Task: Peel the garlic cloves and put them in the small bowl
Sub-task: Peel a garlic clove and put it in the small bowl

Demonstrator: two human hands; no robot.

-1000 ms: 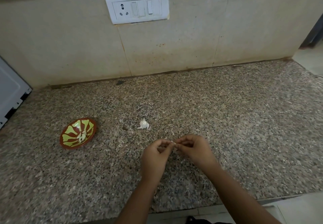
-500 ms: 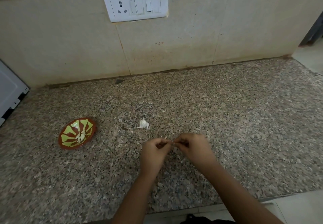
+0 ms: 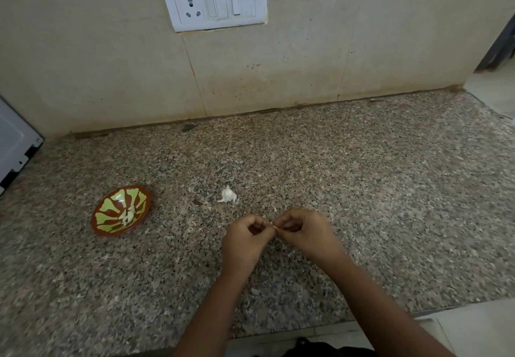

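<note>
- Two bare forearms reach up from the bottom edge, over the front of the speckled granite counter. The hands meet just above the stone, near its front middle.
- A pale fleck lies on the counter between the forearms, nearer than the hands. It is too small to tell what it is.
- The left hand has its fingers curled in, with thumb and forefinger closed tight on a small white garlic clove. Only a sliver of the clove shows between the two hands.
- The right hand is curled the same way and pinches the other end of that clove, so the two hands touch at the fingertips.
- Just beyond the hands and slightly left, a white garlic piece lies alone on the stone, apart from both hands.
- Farther left sits the small bowl, red-brown with yellow-green petal marks, well apart from the hands. Pale peeled cloves lie in its middle.
- At the far left edge, the corner of a white appliance stands on the counter.
- Behind it all rises the beige tiled wall, which carries a white switch plate with one socket and some switches.
</note>
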